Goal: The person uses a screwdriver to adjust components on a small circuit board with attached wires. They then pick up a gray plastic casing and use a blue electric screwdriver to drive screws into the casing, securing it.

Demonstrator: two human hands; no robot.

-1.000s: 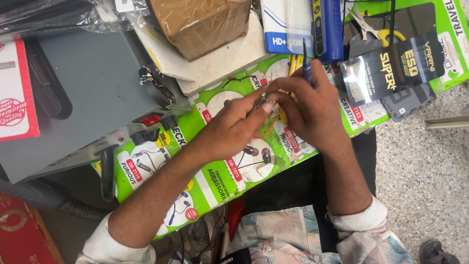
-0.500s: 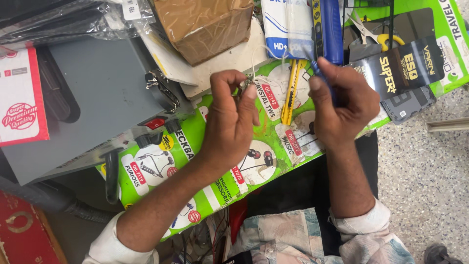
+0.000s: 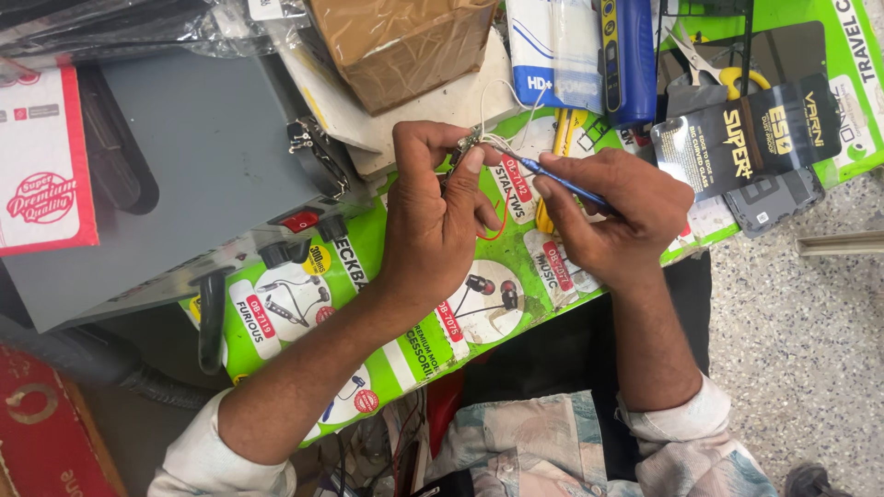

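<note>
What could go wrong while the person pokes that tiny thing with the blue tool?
The left hand pinches a small wired part in its fingertips, and the right hand brings the thin blue tool right up to it. The tip could slip and jab a finger. The fine white wires might snag or snap. If dropped, the little part could get lost among the crowded green packaging.

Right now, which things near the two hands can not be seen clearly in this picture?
- Head view: the small part pinched by the left hand is too small and covered by fingers.
- Head view: the blue tool has its rear end hidden inside the right hand.
- Head view: the brown box is cut off by the top edge.
</note>
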